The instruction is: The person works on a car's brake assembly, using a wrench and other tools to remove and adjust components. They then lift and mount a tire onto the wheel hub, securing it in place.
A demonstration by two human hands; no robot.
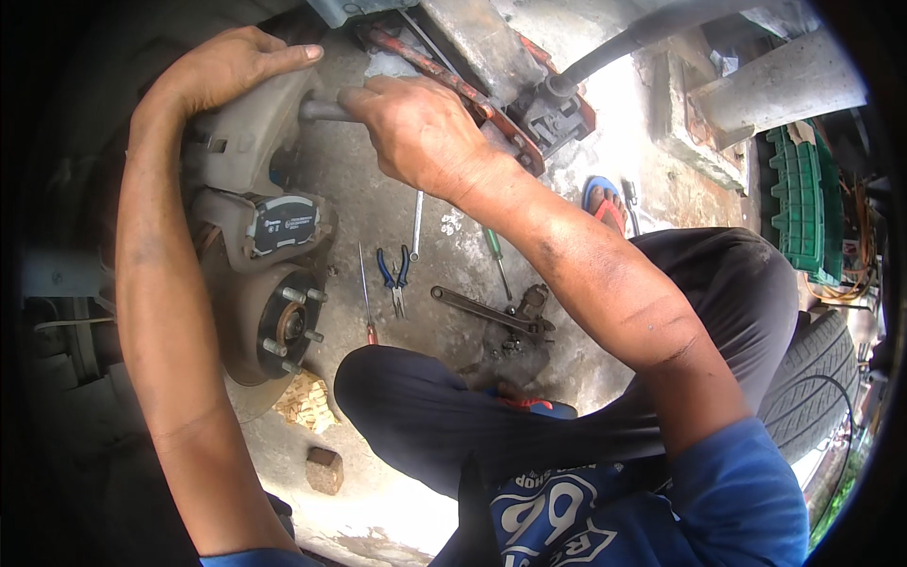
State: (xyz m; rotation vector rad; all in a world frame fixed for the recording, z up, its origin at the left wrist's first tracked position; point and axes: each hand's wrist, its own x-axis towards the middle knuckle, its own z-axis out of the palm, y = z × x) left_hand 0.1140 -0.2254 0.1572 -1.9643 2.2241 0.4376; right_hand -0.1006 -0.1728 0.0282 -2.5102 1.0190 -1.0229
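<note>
My left hand (227,71) lies over the top of a grey brake caliper (248,137), thumb stretched along it and the other fingers partly hidden behind. From the right, my right hand (416,128) is closed round a grey metal rod (326,111), whose far end meets the caliper's open side. I cannot make out what tool the rod belongs to. Just below the caliper, a dark brake pad (285,225) sits in its bracket. Beneath that is the wheel hub (288,321) with several bare studs.
On the concrete floor lie blue-handled pliers (395,281), a red-handled screwdriver (367,302), a spanner (417,227), a green-handled screwdriver (496,257) and an adjustable wrench (482,307). A red floor jack (557,118) stands beyond. A green crate (798,208) and a tyre (817,378) are at right.
</note>
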